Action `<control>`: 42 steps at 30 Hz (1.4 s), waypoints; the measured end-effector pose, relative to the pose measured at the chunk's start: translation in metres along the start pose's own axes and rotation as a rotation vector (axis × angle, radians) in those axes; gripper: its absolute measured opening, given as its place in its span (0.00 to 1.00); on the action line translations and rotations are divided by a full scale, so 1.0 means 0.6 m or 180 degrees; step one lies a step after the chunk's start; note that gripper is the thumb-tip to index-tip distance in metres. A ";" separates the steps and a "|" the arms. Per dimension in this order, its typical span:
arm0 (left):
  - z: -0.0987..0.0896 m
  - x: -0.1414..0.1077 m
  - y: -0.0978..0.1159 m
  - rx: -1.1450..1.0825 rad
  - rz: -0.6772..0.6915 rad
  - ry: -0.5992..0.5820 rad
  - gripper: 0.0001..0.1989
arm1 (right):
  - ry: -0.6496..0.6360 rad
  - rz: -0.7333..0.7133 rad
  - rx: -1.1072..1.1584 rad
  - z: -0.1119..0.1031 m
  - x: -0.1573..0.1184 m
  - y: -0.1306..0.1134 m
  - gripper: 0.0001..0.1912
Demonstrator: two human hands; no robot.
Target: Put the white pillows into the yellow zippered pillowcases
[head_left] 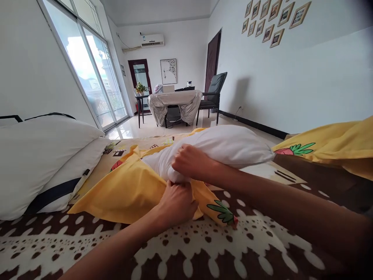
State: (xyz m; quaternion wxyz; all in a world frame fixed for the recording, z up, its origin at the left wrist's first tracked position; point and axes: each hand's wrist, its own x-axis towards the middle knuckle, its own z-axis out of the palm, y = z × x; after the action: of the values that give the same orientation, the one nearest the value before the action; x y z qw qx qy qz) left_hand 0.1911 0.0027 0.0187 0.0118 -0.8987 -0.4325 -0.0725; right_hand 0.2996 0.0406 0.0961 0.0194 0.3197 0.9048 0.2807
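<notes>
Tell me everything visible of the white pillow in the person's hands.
The white pillow looks soft and plump, in plain fabric that is fairly smooth toward its right end and creased where gripped. It lies crosswise over the patterned bedding, tapering to a corner on the right. Its left end meets the yellow pillowcase; how much is tucked inside is hidden. The right hand clenches its near side; the left hand, closed at its lower bulge, seems to hold the pillowcase there.

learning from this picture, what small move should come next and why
Probably ease the white pillow into the yellow pillowcase: much of the pillow lies outside, the right hand grips it, and the left hand seems to hold the yellow cloth.
</notes>
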 end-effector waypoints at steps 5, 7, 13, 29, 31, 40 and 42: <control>-0.028 0.020 -0.005 -0.0632 -0.0404 0.0527 0.10 | 0.0199 -0.0202 -0.0108 -0.029 0.070 0.006 0.13; -0.039 0.019 -0.031 -0.0741 -0.0273 0.0692 0.10 | 0.0229 -0.0154 -0.0197 -0.024 0.081 0.020 0.12; -0.059 0.015 -0.115 0.0330 0.1118 0.0965 0.11 | 0.0048 -0.0002 -0.0137 0.014 0.071 0.058 0.12; -0.046 0.102 -0.089 0.0406 0.0694 -0.0151 0.15 | -0.0234 0.0296 0.1453 0.174 -0.059 0.074 0.14; -0.054 0.103 -0.095 0.0281 0.0654 -0.0719 0.12 | -0.0269 0.0223 0.1627 0.191 -0.076 0.071 0.18; -0.062 0.128 -0.129 -0.0990 0.0972 -0.0432 0.14 | -0.0755 0.0371 0.1793 0.179 -0.031 0.086 0.16; -0.052 0.149 -0.137 -0.1126 0.0994 -0.0195 0.12 | -0.0922 0.0474 0.1557 0.180 -0.019 0.088 0.14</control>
State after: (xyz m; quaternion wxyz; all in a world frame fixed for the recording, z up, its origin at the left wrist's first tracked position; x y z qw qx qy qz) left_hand 0.1780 0.1208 0.0588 -0.1478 -0.9445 -0.2689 -0.1172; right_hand 0.3618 0.1210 0.0308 0.0499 0.4171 0.9075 0.0063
